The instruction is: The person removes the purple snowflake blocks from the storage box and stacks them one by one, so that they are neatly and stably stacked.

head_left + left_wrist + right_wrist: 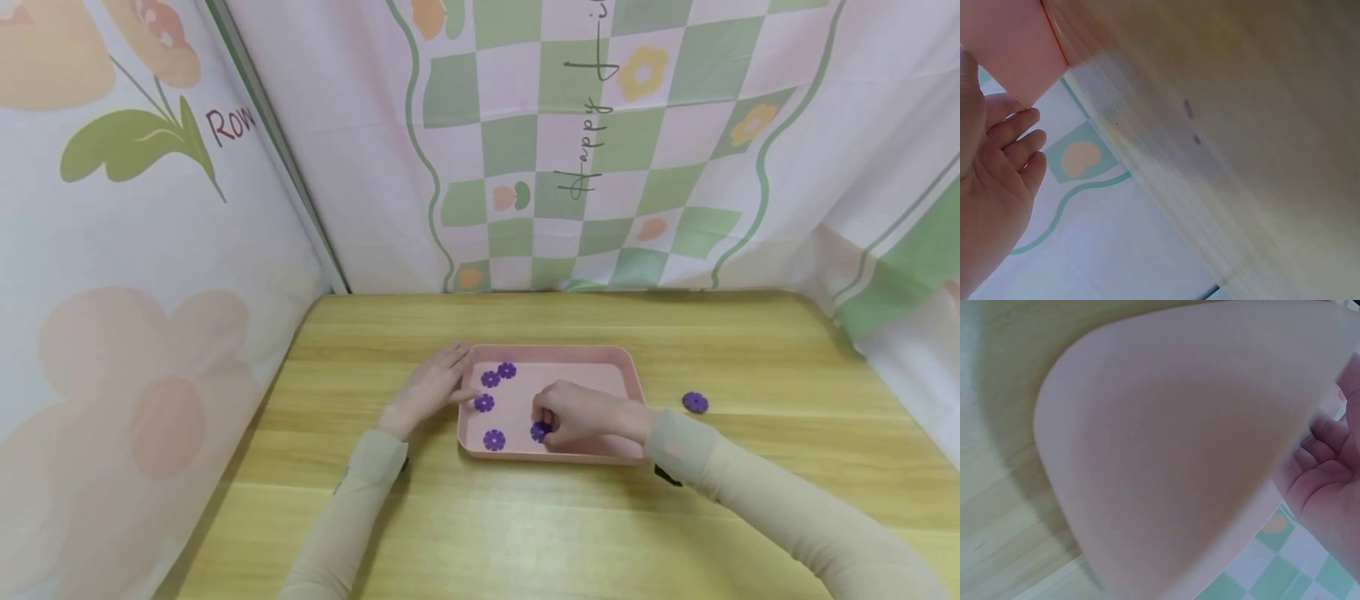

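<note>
"Happy" (581, 154) reads upper centre, "Row" (231, 125) upper left; my left hand (429, 390), fingers extended, touches the tray (462, 421) at its left edge; my right hand (577, 412) pinches a purple disc (536, 431).

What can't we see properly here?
Head: part of one purple flower piece, covered by the right hand.
Head: part of the curtain writing, cut off by the top edge.
Left wrist: the rest of the pink tray, cut off by the top and left edges.

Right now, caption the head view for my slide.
Left hand at the edge of a pink tray, right hand pinching a purple flower-shaped piece inside; another piece lies outside on the table.
</note>
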`<state>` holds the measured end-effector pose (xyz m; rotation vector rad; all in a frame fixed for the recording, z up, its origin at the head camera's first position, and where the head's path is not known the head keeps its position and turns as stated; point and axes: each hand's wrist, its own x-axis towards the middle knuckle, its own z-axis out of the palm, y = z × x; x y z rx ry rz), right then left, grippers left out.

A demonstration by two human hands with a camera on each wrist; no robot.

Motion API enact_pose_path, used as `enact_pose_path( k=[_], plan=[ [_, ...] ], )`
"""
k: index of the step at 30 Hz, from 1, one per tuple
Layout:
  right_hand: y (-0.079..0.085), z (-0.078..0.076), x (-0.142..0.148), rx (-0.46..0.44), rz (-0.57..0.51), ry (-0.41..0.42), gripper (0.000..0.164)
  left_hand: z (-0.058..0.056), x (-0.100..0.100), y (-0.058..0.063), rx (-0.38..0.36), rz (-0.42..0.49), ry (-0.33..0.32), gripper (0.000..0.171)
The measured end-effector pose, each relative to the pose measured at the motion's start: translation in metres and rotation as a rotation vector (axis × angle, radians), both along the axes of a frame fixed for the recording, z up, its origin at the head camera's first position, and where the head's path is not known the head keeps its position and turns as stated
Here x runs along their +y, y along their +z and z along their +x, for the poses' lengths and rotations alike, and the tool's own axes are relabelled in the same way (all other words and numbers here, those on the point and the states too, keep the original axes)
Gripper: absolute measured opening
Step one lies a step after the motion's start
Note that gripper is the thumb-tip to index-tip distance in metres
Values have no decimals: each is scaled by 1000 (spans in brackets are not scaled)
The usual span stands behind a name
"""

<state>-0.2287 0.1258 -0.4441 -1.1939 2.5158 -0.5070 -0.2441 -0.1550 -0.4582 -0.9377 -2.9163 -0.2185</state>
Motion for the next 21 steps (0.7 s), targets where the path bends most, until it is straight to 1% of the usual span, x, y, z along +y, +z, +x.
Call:
enact_pose_path(
  k=[6,12,18,21],
  plan=[
    [3,0,4,22,-15,-1,20,0,0,0,11,0,2,79],
    [7,1,6,23,2,-12,19,-1,0,-1,34,-13,-6,79],
    [8,-1,11,3,-8,-42,18,-1,0,-2,27,-6,-4,79],
    [9,-2,16,30,-13,-56,18,-1,0,-2,25,-4,-5,80]
  ],
)
